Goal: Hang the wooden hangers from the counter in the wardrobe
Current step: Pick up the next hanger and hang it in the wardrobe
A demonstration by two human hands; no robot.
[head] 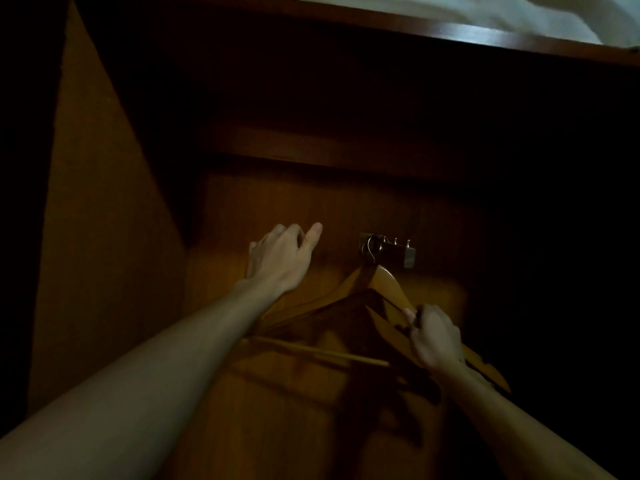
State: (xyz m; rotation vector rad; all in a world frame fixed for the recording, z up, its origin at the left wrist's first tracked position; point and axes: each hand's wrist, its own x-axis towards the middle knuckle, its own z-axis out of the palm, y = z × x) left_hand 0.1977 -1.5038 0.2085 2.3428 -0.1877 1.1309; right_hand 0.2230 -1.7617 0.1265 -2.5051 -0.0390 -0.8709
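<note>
Inside a dim wardrobe, wooden hangers point(388, 289) hang by a wire hook from a small metal hook rack point(391, 249) on the back panel point(263, 209). There seem to be two or three hangers overlapping; the darkness hides the exact number. My right hand point(434, 336) is shut on the right arm of the front hanger, just below the rack. My left hand point(280, 256) is raised to the left of the rack, fingers apart and loosely curled, holding nothing, close to the back panel.
A wooden side panel point(104, 237) rises on the left. A dark shelf or rail point(329, 150) crosses above the rack. The wardrobe's top edge point(450, 29) shows at the upper right, with something pale behind it. The right side is black.
</note>
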